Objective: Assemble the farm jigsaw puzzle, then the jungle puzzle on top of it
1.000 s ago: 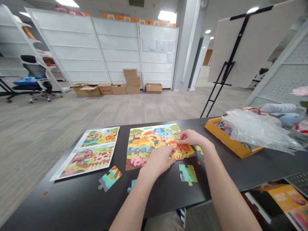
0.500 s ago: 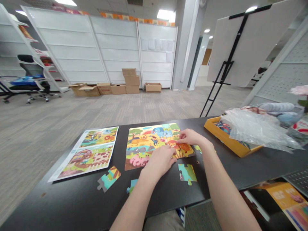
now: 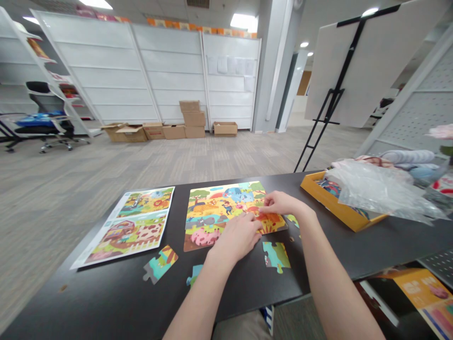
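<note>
A colourful animal jigsaw puzzle (image 3: 205,215), largely put together, lies on the black table. My left hand (image 3: 242,233) rests over its lower middle, fingers bent and closed at a piece by the orange lion picture. Above and to the right, my right hand (image 3: 281,203) pinches at the same lion area, thumb and forefinger close together. My hands partly hide that puzzle piece (image 3: 271,221). Just below the puzzle lies a loose teal and green piece (image 3: 276,255). Another loose piece (image 3: 161,263) is at the left, and a blue one (image 3: 194,274) sits partly behind my left forearm.
A printed picture sheet (image 3: 130,226) lies left of the puzzle. To the right stands a yellow box (image 3: 343,215) with clear plastic wrap (image 3: 382,186) over it. Part of a green piece (image 3: 293,219) shows beside my right wrist. The table's front edge is close to me.
My left hand has shifted slightly right, its fingers more curled over the puzzle's lion area. My right hand stays almost in place, fingertips slightly lower. The loose pieces have not moved.
</note>
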A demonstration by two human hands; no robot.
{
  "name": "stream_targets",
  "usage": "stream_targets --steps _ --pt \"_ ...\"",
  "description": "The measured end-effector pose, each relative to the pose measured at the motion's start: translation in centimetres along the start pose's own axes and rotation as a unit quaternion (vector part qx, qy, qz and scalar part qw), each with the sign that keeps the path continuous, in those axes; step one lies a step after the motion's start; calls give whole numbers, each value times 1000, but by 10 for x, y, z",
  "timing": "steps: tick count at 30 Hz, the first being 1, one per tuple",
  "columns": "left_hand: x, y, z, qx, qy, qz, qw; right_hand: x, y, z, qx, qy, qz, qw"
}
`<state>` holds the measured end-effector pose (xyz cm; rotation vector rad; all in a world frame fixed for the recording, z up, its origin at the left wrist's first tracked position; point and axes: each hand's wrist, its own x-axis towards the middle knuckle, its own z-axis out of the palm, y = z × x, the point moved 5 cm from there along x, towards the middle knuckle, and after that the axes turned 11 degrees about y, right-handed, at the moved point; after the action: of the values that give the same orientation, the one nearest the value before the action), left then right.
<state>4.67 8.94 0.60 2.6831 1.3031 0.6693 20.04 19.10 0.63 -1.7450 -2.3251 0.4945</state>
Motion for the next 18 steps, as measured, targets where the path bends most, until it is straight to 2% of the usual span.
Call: stream_targets --steps 5,13,18 --pt "1 0 -2 3 5 0 1000 -3 -3 3 -10 -33 17 999" --pt "1 -6 -7 6 -8 -14 1000 -1 1 6 -25 -36 48 998" --pt "0 -3 -3 3 -1 5 1000 2 9 9 -32 -34 64 997"
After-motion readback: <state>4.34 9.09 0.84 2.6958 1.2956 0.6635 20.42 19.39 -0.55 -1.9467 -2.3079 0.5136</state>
